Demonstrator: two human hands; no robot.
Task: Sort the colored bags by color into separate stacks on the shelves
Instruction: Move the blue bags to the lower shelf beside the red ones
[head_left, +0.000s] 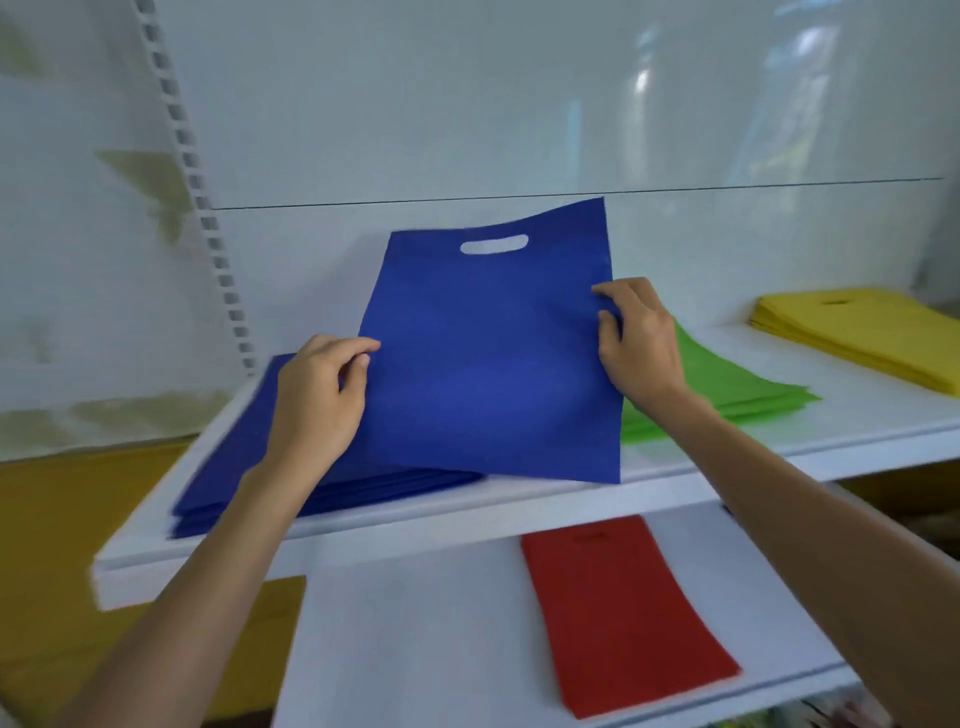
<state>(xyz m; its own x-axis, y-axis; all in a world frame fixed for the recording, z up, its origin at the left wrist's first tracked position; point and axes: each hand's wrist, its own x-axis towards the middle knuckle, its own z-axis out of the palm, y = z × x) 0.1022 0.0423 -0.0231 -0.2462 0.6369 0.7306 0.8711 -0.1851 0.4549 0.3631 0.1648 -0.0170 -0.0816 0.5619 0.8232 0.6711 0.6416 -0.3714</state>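
A blue bag (488, 364) with a cut-out handle hangs tilted above the upper white shelf (519, 506). My left hand (319, 395) pinches its left edge and my right hand (636, 343) pinches its right edge. Under it, at the shelf's left, lies a stack of blue bags (244, 467). A green stack (727, 387) lies to the right, partly hidden by the held bag and my right hand. A yellow stack (857, 332) sits at the far right. On the lower shelf (415, 649) lies a red bag (623, 613).
A white back panel (467, 104) closes the shelves behind, with a slotted upright rail (208, 208) at the left. A yellow-brown surface (62, 545) shows below at the left.
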